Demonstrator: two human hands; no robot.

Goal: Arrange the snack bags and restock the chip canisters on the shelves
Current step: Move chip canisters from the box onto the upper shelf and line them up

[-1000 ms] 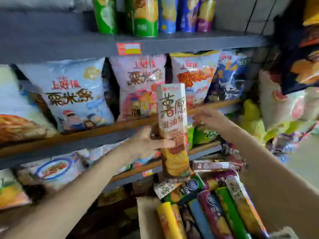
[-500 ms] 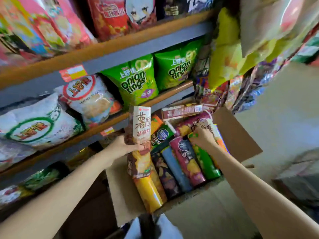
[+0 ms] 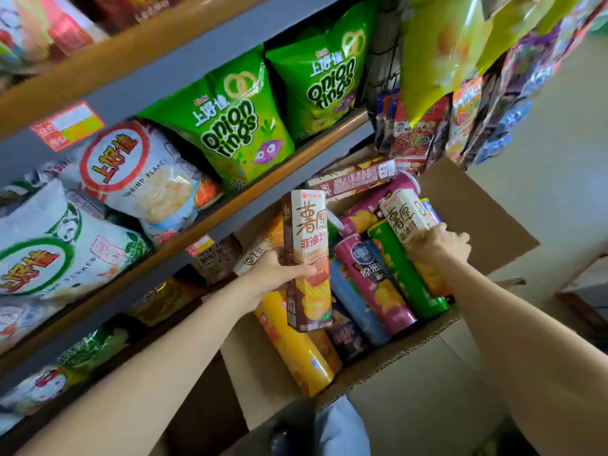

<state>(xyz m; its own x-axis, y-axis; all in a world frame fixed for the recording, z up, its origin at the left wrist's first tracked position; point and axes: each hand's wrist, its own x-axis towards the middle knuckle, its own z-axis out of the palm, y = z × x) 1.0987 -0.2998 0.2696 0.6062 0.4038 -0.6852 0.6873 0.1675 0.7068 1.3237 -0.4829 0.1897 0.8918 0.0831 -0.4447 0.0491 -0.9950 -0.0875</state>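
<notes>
My left hand grips a tall brown-and-white chip box upright above the open cardboard carton. My right hand grips a second chip box of the same kind, tilted and partly raised from the carton. Inside the carton lie several chip canisters: a yellow one, a blue one, a purple one and a green one. Green onion-ring bags and white shrimp-flake bags stand on the shelf behind.
Wooden-edged grey shelves run diagonally on the left, with price tags on their fronts. Hanging snack packs crowd the upper right. Another brown box lies at the carton's far end. Bare floor lies to the right.
The view has dropped from the upper shelves to the carton. My left hand still holds the chip box. My right hand came down into the carton and took hold of a second box.
</notes>
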